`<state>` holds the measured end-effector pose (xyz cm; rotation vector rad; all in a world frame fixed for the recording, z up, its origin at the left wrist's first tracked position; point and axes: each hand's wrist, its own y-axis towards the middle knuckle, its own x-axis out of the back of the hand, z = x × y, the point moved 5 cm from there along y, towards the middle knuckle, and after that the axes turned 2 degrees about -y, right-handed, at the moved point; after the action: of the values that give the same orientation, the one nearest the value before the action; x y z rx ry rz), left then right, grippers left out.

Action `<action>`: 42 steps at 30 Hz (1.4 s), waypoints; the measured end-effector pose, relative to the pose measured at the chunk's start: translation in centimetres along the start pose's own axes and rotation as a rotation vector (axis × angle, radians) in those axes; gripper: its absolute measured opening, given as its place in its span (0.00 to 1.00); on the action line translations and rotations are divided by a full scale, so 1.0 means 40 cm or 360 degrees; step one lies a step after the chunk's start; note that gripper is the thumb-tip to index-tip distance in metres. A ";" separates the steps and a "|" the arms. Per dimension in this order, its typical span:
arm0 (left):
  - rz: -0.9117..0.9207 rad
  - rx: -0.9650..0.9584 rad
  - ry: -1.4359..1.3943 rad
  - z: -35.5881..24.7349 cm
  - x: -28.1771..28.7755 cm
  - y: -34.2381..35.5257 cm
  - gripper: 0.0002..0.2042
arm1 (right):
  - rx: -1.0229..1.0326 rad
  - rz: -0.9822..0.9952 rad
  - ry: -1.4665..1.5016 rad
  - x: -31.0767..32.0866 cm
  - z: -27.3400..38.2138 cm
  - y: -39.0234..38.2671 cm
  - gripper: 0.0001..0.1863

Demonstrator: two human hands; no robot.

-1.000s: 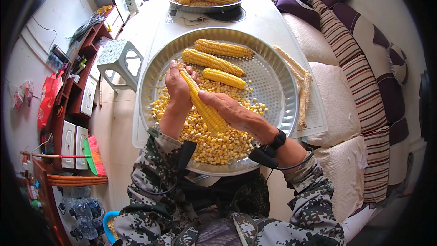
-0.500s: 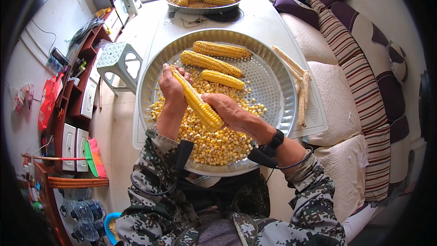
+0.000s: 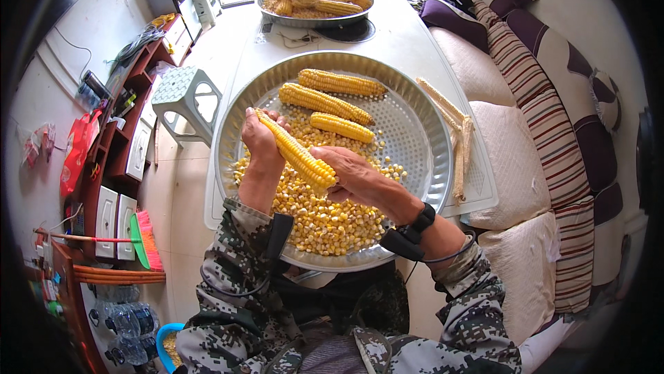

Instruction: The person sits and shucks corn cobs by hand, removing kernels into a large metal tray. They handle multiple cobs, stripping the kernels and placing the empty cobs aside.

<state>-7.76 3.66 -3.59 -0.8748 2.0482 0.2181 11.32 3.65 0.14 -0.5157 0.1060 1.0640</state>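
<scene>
A yellow ear of corn (image 3: 296,151) slants over a round metal pan with a perforated bottom (image 3: 438,140). My left hand (image 3: 260,136) is closed around its upper end. At its lower end, my right hand (image 3: 351,172) grips the ear from the right side, with fingertips partly hidden beneath it. Loose corn kernels (image 3: 328,225) cover the near and left part of the pan under my hands. Beyond them lie three more ears, among them a long corn ear (image 3: 325,103) and a shorter corn ear (image 3: 342,126).
Several bare cobs (image 3: 459,146) lie on the white table (image 3: 408,32) right of the pan. A second pan (image 3: 315,20) piled with corn stands at the far end. Left are a plastic stool (image 3: 181,95) and a broom (image 3: 146,241); a sofa (image 3: 512,160) runs along the right.
My right hand has shifted slightly at the lower end of the ear, its fingers now curling under the tip. The whole view has moved a little; my left hand keeps its grip.
</scene>
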 end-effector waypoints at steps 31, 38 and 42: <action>-0.0473 -0.0106 -0.0017 0.035 0.104 0.047 0.16 | 0.0134 -0.0140 -0.0206 -0.015 0.049 -0.031 0.20; -0.0283 0.0044 -0.0062 0.040 0.063 0.032 0.18 | 0.0125 -0.0278 0.0036 0.003 0.006 -0.012 0.20; -0.0230 0.0086 0.0016 0.037 0.050 0.020 0.19 | 0.0216 -0.0395 -0.0247 -0.002 0.010 -0.012 0.23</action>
<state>-8.07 3.91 -6.18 -0.9873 1.9807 0.0792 11.64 3.58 0.69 -0.3133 -0.0224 0.8439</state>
